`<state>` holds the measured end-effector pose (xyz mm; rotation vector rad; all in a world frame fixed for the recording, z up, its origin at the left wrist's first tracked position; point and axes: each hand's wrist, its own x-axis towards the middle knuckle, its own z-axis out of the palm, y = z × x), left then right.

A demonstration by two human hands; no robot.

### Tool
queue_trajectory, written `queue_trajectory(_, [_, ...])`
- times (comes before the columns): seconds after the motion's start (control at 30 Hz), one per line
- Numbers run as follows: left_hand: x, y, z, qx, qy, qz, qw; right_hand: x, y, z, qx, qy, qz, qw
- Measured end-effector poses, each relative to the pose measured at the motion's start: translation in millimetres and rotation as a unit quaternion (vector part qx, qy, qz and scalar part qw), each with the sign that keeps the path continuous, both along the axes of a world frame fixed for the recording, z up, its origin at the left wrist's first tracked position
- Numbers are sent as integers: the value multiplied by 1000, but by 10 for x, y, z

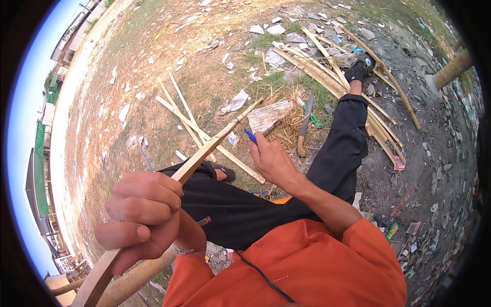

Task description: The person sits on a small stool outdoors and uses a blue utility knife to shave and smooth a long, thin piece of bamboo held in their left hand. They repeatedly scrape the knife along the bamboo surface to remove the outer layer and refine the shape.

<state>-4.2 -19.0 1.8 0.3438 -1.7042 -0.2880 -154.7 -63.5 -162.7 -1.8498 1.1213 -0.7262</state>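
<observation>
My left hand is wrapped round a long split bamboo strip. The strip slants from the lower left up toward the middle, where its thin end passes over a weathered wood block. In my right hand, beside that end and apart from it, is a slim blue object. Only its blue tip shows past the fingers, so its kind is hidden. A knife with a long blade and wooden handle lies on the ground right of the block.
Several bamboo strips lie in a pile by my outstretched leg and shoe. More loose strips cross on the ground to the left. A curved pole and a thick post are at the right. Litter dots the dirt.
</observation>
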Motion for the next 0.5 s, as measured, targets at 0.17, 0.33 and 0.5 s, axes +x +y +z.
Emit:
queue_trajectory(0.17, [31,-16,-7,-28,3,-11,1000,38,146,212,1,-80,13,997])
queue_trajectory(0.33, [7,-15,-7,-12,6,-7,1000,-19,37,79,19,-24,14,999])
queue_trajectory(0.5, [-2,-22,7,-4,8,-12,1000,62,4,-49,-31,-4,-12,999])
